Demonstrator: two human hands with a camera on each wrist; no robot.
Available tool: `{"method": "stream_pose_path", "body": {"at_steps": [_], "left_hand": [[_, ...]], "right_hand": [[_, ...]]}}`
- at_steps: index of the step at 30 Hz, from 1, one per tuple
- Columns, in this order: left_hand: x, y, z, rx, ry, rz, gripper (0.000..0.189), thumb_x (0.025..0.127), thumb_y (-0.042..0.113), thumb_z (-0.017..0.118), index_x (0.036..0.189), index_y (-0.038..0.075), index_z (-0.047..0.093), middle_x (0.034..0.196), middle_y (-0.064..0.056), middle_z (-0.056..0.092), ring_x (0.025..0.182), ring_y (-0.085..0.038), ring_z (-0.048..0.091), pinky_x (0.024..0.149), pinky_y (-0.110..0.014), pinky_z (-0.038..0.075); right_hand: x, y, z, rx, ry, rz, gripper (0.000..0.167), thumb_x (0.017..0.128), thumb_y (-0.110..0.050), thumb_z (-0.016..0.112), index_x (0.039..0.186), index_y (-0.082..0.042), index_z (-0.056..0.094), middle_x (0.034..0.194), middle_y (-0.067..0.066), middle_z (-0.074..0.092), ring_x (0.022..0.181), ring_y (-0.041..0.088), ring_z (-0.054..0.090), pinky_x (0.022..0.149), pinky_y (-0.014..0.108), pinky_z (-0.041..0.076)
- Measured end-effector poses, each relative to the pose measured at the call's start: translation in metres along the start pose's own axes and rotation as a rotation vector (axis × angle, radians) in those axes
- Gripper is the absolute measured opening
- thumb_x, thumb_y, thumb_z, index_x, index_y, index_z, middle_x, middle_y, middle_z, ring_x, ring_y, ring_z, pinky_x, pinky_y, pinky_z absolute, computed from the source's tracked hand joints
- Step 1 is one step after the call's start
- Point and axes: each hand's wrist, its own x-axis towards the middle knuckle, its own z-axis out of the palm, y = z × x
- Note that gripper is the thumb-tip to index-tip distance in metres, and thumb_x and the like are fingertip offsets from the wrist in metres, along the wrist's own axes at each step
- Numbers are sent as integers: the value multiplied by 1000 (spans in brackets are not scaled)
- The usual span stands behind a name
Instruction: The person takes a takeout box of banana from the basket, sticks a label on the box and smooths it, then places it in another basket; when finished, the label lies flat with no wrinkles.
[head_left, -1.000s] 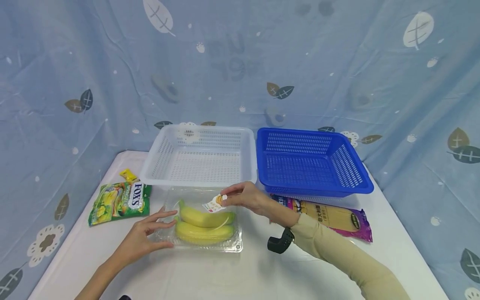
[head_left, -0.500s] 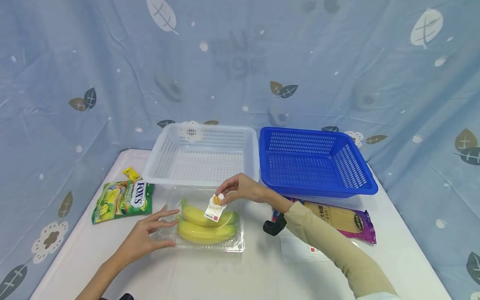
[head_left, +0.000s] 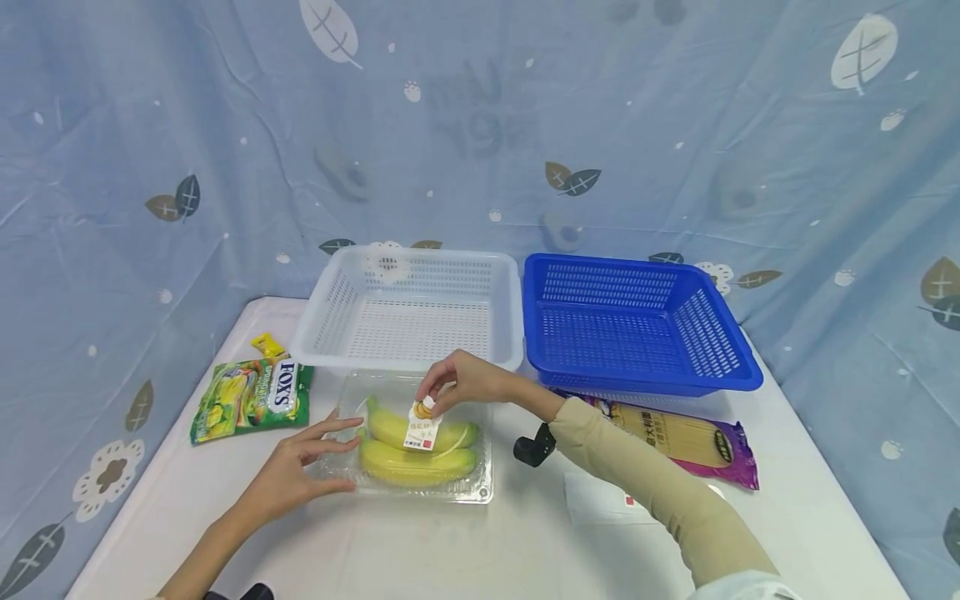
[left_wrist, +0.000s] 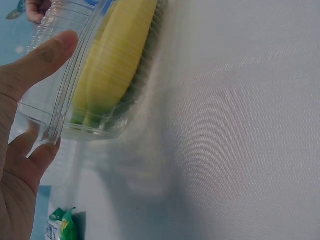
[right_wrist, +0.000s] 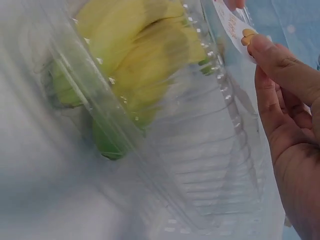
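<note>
A clear plastic clamshell box [head_left: 483, 492] with two yellow-green bananas [head_left: 420, 463] inside stands in front of the white basket. My left hand [head_left: 288, 473] holds the box by its left end; in the left wrist view the thumb [left_wrist: 50, 52] and fingers lie on either side of its edge. Between the thumb and fingers of my right hand [head_left: 468, 383] is a white label sticker [head_left: 422, 429] with a banana picture and print, pinched by its top end over the lid. Whether the sticker's lower end touches the lid, I cannot tell.
A white basket [head_left: 408, 364] and a blue basket [head_left: 645, 379] stand side by side at the back. Left lie a green FOX'S candy bag [head_left: 255, 398] and a small yellow packet [head_left: 267, 344]. Right are a pasta pack [head_left: 686, 437] and a white sheet [head_left: 596, 500], partly behind the right sleeve.
The right hand has shifted slightly left with the sticker, which has turned from slanting to hanging more upright above the bananas. The left hand keeps its hold on the box.
</note>
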Motion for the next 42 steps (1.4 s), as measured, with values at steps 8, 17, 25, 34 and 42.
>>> {"method": "stream_pose_path", "body": {"at_steps": [8,17,25,34,42], "left_hand": [[1,2,1,2,-8,-19,50,65,26,87,111,11,72,137,-5,54,135,-44,29,86,-68,42],[4,3,1,18,-5,-18,50,63,21,88,109,9,73,136,-3,55,135,-44,30,87,-64,44],[4,3,0,32,-11,-23,50,64,23,88,109,10,72,137,-5,54,135,-43,31,86,-65,44],[2,2,2,25,-16,-28,50,65,27,87,110,11,72,137,-1,55,136,-40,30,88,-62,45],[1,4,1,44,-2,-22,52,64,26,87,112,10,72,136,0,56,135,-39,32,90,-57,45]], "right_hand": [[5,-5,2,-99,-26,-29,23,74,6,77,97,7,70,97,15,69,80,6,60,79,24,55],[-4,-9,15,-320,110,-102,25,75,5,77,98,3,69,99,12,67,91,18,63,80,20,53],[-15,-6,33,-191,294,-186,22,83,9,68,105,7,66,107,18,67,102,25,65,84,24,53],[-17,-4,47,55,382,-7,23,91,2,61,113,9,62,113,25,64,108,28,63,89,22,50],[-21,-13,52,177,430,61,24,93,1,58,116,10,60,119,25,61,111,30,61,89,25,51]]}}
